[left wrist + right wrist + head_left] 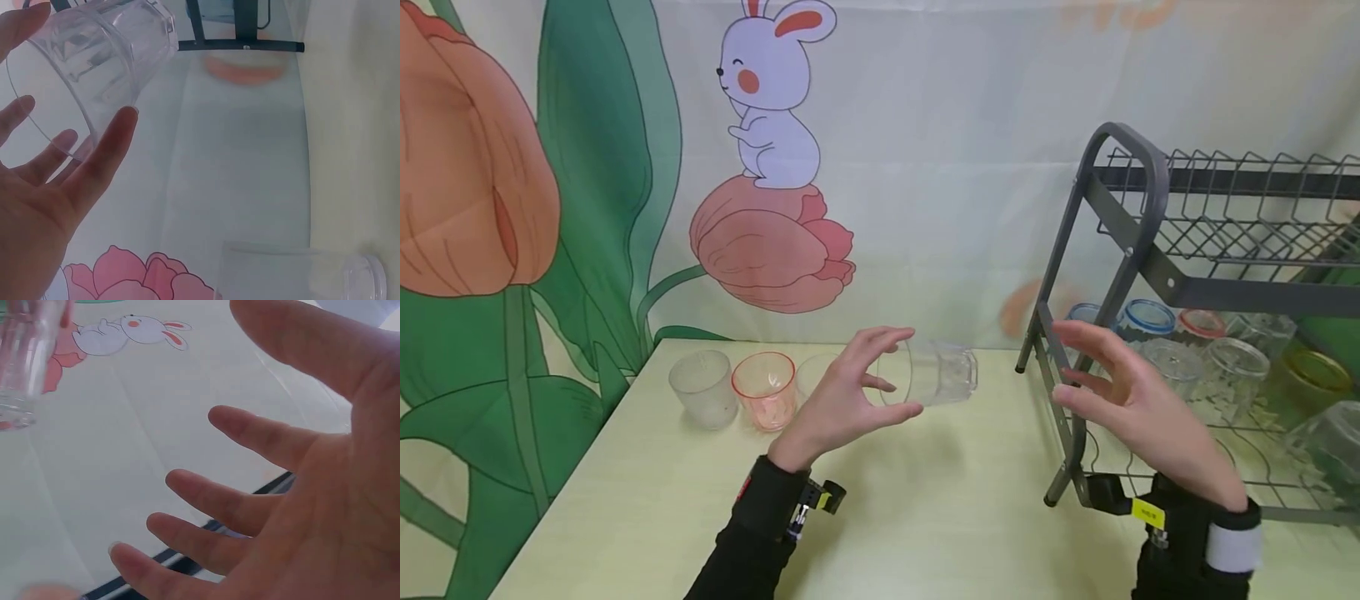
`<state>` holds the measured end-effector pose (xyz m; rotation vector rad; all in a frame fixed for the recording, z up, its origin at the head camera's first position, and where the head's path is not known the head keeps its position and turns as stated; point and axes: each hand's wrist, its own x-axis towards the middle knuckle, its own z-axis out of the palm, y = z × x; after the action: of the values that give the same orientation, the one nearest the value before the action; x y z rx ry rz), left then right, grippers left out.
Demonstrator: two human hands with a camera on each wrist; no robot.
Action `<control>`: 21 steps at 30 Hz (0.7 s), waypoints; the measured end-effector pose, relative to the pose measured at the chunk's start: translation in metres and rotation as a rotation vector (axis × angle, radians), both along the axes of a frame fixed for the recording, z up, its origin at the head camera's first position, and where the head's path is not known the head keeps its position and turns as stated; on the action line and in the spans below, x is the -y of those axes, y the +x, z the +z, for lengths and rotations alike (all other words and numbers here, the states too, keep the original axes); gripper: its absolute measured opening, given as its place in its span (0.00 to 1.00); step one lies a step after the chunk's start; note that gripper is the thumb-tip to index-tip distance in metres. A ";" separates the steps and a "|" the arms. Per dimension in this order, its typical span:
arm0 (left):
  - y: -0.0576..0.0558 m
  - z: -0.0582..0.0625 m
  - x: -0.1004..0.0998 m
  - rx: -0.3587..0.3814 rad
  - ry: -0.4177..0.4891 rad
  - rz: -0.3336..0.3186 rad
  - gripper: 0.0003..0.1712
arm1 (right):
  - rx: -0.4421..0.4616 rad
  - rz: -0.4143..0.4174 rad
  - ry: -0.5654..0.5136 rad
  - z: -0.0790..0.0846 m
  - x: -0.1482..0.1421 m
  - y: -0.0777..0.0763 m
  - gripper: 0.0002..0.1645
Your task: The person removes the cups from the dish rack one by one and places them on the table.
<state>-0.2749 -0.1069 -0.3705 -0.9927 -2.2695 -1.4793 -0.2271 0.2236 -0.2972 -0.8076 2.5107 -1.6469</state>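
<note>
My left hand (pixel 842 392) holds a clear drinking glass (pixel 946 375) above the table by its rim end. The glass lies on its side in the air, its base toward the right. In the left wrist view, the thumb and fingers spread around the mouth of this glass (pixel 103 56). Fingers spread and holding nothing, my right hand (pixel 1138 408) hovers in front of the rack's left end. The right wrist view shows its bare palm (pixel 325 487) and the base end of the held glass (pixel 22 381) apart from it.
On the table's left stand a frosted glass (pixel 703 392), an orange-rimmed glass (pixel 766 392) and a clear glass (pixel 811 373), partly behind my left hand. A dark two-tier rack (pixel 1262 296) at right has several upturned glasses on its lower shelf. A printed cloth (pixel 925 167) hangs behind.
</note>
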 end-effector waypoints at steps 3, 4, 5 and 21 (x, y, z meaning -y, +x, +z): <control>-0.003 -0.003 0.002 0.011 -0.035 0.042 0.45 | 0.006 -0.009 0.001 0.001 -0.010 0.002 0.37; -0.003 -0.003 0.002 0.016 -0.051 0.062 0.45 | -0.005 -0.013 0.013 0.001 -0.014 0.003 0.37; -0.003 -0.004 0.002 0.023 -0.070 0.085 0.46 | -0.019 -0.024 0.021 0.001 -0.017 0.003 0.36; -0.010 -0.010 0.006 0.113 -0.357 0.369 0.44 | -0.062 -0.379 0.203 -0.011 -0.051 -0.009 0.39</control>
<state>-0.2853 -0.1129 -0.3809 -0.5321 -2.6782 -1.0240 -0.2360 0.2751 -0.3078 -0.3866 2.9569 -1.4297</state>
